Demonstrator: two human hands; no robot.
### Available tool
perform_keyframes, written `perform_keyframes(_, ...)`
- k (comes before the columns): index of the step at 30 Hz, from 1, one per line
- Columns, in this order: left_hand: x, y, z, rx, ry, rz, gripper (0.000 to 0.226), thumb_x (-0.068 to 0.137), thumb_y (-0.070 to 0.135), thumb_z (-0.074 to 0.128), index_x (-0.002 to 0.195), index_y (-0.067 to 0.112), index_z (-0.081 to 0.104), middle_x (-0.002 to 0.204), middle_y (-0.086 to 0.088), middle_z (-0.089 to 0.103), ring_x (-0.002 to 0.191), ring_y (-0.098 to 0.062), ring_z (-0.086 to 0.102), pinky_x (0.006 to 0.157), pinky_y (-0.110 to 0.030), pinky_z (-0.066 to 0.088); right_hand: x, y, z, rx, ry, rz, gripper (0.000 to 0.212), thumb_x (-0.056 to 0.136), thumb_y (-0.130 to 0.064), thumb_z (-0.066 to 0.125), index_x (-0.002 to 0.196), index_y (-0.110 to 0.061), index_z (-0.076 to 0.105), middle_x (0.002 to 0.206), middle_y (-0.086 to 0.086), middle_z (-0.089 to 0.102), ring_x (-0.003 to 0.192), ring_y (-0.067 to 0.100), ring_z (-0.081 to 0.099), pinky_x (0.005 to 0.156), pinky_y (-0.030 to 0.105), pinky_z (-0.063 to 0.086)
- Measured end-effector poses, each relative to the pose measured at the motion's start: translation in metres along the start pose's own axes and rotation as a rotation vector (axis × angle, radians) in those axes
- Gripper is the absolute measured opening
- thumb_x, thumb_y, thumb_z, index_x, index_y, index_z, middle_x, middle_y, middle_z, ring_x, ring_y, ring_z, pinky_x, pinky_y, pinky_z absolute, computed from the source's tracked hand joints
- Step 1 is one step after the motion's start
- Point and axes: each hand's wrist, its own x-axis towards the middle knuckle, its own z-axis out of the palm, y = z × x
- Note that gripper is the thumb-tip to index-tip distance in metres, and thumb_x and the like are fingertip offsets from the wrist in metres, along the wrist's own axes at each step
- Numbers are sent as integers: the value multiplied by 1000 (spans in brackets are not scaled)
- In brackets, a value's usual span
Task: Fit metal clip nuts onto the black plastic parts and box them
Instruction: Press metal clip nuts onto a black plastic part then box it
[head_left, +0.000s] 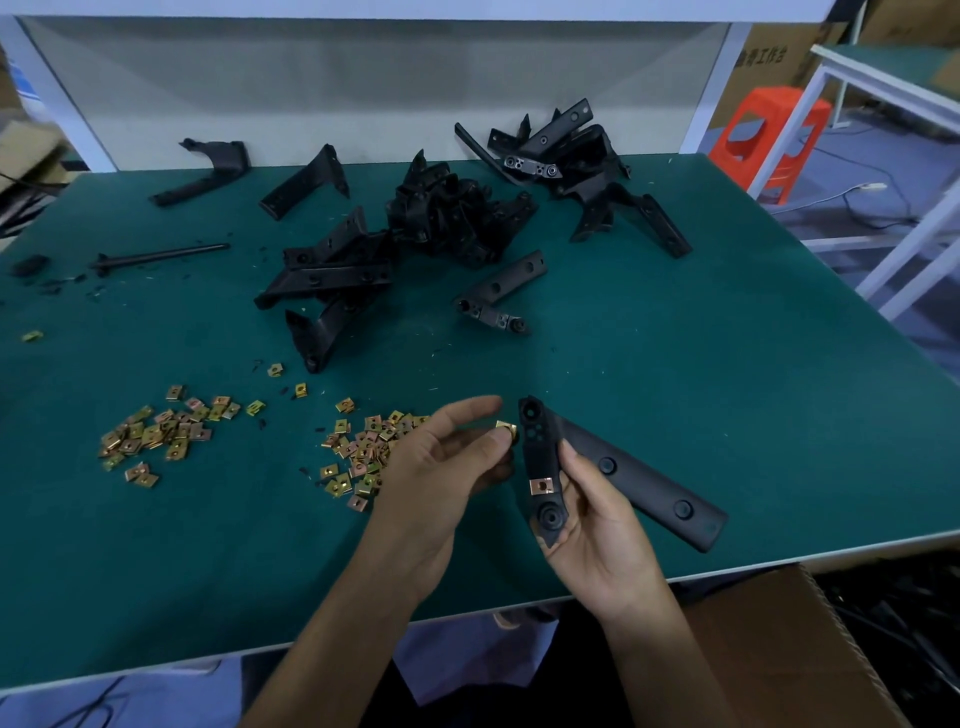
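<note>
My right hand (592, 525) grips an L-shaped black plastic part (639, 480) above the table's front edge. One metal clip nut (540, 486) sits fitted on its short arm. My left hand (441, 467) pinches a second brass-coloured clip nut (506, 429) between thumb and forefinger, just left of the part's upper end. Two heaps of loose clip nuts lie on the green mat, one (358, 457) beside my left hand and one (156, 436) further left.
Several black plastic parts lie piled at the table's middle (441, 218) and back right (566, 156), with single ones scattered around. A black rod (161, 254) lies at the left. An open cardboard box (779, 649) stands below the table's front right edge. A red stool (769, 135) is beyond.
</note>
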Motion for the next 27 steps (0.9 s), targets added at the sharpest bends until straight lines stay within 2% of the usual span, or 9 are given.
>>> perform_keyframes(4, 1, -2, 1, -21, 2, -19, 19, 86, -5, 68, 88, 12, 77, 90, -11, 76, 79, -18, 71, 70, -23, 58, 0, 0, 1, -31, 4, -17, 59, 61, -38, 97, 111, -11, 79, 101, 6, 77, 94, 15, 69, 84, 26, 49)
perform_keyframes(7, 1, -3, 1, -3, -4, -22, 21, 85, -3, 69, 82, 16, 79, 90, -11, 76, 80, -18, 72, 69, -23, 58, -1, 0, 1, -34, 13, -33, 33, 86, -34, 75, 111, -12, 79, 106, 6, 77, 94, 13, 73, 82, 24, 55)
perform_keyframes(10, 2, -1, 1, -8, -2, -47, 23, 85, -2, 69, 79, 17, 80, 88, -9, 76, 75, -15, 71, 66, -22, 57, -2, 1, 1, -42, 12, -41, 30, 94, -26, 56, 103, -12, 81, 89, 3, 78, 73, 8, 73, 58, 20, 57)
perform_keyframes(11, 3, -1, 1, -23, -2, -69, 23, 86, -2, 69, 78, 17, 81, 86, -9, 76, 72, -14, 69, 64, -21, 56, -2, 1, 2, -63, 17, -45, 31, 93, -27, 56, 101, -13, 82, 84, 2, 77, 67, 6, 72, 52, 18, 55)
perform_keyframes(15, 0, 1, -1, -22, -35, -159, 14, 81, 8, 72, 92, 12, 79, 87, -6, 75, 72, -10, 66, 63, -22, 51, 0, 5, 1, -210, 56, -57, 29, 84, -38, 63, 96, -19, 83, 84, 1, 77, 68, 9, 69, 57, 18, 51)
perform_keyframes(18, 1, 2, -6, -38, -75, -211, 39, 77, 16, 75, 111, -1, 72, 98, -17, 71, 86, -27, 64, 81, -41, 49, 1, 10, 2, -259, 82, -69, 26, 81, -39, 67, 87, -18, 82, 66, 1, 68, 47, 8, 58, 42, 18, 43)
perform_keyframes(20, 2, 1, -10, -79, -108, -258, 44, 81, 17, 74, 117, -7, 67, 102, -24, 66, 90, -35, 59, 85, -50, 44, 1, 14, 5, -277, 104, -92, 24, 80, -37, 70, 85, -16, 81, 61, 3, 66, 43, 9, 57, 38, 19, 42)
perform_keyframes(24, 3, -4, -15, -86, -159, -306, 42, 83, 23, 72, 113, -7, 68, 94, -26, 65, 79, -34, 61, 67, -43, 50, -2, 15, 12, -316, 196, -147, 20, 70, -37, 78, 69, -18, 80, 49, -2, 58, 38, 8, 54, 37, 21, 43)
perform_keyframes(27, 4, -10, -18, -65, -162, -314, 48, 83, 27, 72, 112, -10, 66, 94, -29, 65, 74, -34, 63, 58, -40, 53, -7, 15, 17, -330, 213, -146, 22, 71, -39, 79, 71, -17, 80, 54, 0, 61, 41, 9, 55, 39, 21, 45)
